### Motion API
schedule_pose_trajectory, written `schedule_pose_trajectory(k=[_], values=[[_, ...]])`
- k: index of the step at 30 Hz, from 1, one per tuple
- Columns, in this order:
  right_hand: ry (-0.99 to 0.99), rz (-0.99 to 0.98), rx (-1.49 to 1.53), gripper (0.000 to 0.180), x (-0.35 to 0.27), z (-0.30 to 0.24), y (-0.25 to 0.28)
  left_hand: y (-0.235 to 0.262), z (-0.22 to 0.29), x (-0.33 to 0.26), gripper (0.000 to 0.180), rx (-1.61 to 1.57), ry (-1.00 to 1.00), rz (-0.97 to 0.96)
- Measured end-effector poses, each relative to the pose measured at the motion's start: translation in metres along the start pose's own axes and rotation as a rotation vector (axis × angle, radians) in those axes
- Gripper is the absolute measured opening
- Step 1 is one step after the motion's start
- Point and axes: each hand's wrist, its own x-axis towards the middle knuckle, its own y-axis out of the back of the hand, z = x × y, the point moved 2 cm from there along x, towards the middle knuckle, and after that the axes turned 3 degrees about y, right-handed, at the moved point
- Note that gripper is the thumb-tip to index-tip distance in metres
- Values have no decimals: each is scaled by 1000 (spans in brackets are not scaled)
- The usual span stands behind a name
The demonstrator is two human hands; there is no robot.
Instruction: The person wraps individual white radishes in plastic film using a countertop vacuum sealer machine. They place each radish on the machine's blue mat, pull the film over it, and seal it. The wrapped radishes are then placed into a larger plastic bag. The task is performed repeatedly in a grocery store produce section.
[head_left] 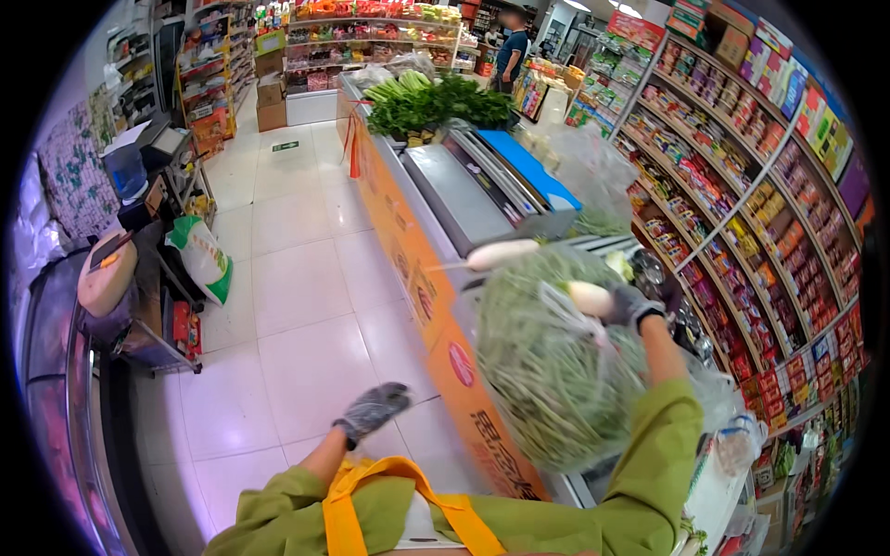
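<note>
My right hand, in a grey glove, is closed round one end of a white radish. That radish is above a large clear plastic bag full of long green beans on the counter. A second white radish lies just beyond the bag, its thin root tip pointing left. My left hand, also gloved in grey, hangs over the floor beside the counter. Its fingers are stretched out and nothing shows in it.
A grey machine with a blue panel stands on the orange-fronted counter, with leafy greens behind it. Packaged goods fill the shelves on the right. A cart and a white-green sack stand left. A person stands far off.
</note>
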Motion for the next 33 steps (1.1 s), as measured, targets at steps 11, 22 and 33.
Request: schedule_pose_trajectory(k=[11,22,33], values=[[-115,240,153,63,118,-90,160,159,-74,174,45,-363,23,-92],[-5,189,372,76,532,6,110,308,-105,395,50,-29,163,15],[-107,-32,422,69,645,17,100,389,-110,597,45,-61,74,-47]])
